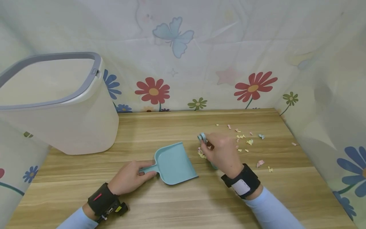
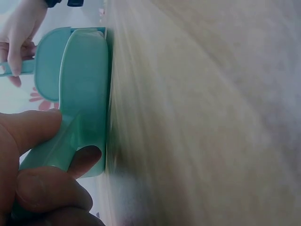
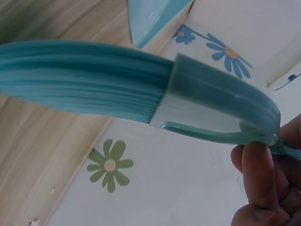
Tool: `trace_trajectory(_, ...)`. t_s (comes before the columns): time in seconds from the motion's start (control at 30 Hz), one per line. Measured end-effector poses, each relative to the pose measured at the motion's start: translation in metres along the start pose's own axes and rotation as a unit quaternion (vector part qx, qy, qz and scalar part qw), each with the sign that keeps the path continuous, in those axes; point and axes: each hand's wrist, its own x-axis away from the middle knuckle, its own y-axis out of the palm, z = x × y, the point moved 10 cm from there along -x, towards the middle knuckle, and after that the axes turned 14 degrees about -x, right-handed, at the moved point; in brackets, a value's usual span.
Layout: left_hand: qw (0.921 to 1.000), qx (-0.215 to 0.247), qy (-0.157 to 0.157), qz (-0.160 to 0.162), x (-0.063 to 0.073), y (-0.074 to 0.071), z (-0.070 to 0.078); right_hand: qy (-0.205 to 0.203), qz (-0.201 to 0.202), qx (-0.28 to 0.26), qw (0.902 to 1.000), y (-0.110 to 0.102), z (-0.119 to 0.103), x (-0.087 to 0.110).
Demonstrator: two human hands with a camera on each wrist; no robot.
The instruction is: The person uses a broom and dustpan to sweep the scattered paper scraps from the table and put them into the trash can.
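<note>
My left hand [image 1: 130, 176] grips the short handle of a light blue dustpan [image 1: 175, 163], which lies on the wooden table with its straight lip facing right. In my right hand [image 1: 223, 152] is a small blue hand brush [image 3: 188, 94], pinched by its handle. Its bristles [image 3: 84, 80] point down to the tabletop in the right wrist view; the head view mostly hides them behind the hand. Yellow and pink paper scraps [image 1: 201, 153] lie just left of the brush, between it and the dustpan. Several more scraps [image 1: 249, 142] are strewn behind and to the right of my right hand.
A tall white bin [image 1: 85, 127] with a grey rim stands at the back left of the table [image 1: 137, 127]. A flower-printed curtain [image 1: 186, 73] rises along the back edge and both sides. One scrap [image 1: 294, 144] lies near the right edge.
</note>
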Motion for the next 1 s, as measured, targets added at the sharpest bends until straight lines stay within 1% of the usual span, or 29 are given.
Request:
trace_trajectory(0.13, 1.0, -0.003, 0.002, 0.005, 0.0, -0.001, 0.003, 0.012, 0.004, -0.023, 0.9997, 0.001, -0.002, 0.001)
trace_trajectory(0.47, 1.0, -0.001, 0.002, -0.001, 0.0, 0.0, 0.006, 0.01, 0.02, -0.055, 0.9982, 0.001, -0.007, 0.003)
trace_trajectory(0.53, 1.0, -0.002, 0.004, -0.001, 0.0, 0.001, 0.006, 0.014, 0.02, -0.07, 0.9973, 0.001, -0.006, 0.003)
trace_trajectory(0.67, 1.0, -0.002, 0.001, -0.001, 0.001, 0.0, 0.005, 0.043, 0.03, -0.133, 0.9897, -0.003, 0.0, 0.002)
trace_trajectory(0.77, 1.0, -0.004, -0.004, 0.0, 0.001, 0.0, 0.005, 0.054, 0.051, -0.161, 0.9841, -0.01, 0.005, 0.001)
trace_trajectory(0.83, 1.0, -0.005, -0.008, -0.001, 0.001, 0.0, 0.004, 0.051, 0.062, -0.157, 0.9844, -0.014, 0.006, 0.0)
trace_trajectory(0.9, 0.9999, -0.006, -0.011, -0.003, 0.001, 0.0, 0.004, 0.047, 0.067, -0.141, 0.9866, -0.017, 0.006, -0.001)
trace_trajectory(1.0, 0.9998, -0.007, -0.014, -0.009, 0.001, 0.001, 0.003, 0.043, 0.062, -0.116, 0.9904, -0.018, 0.006, -0.001)
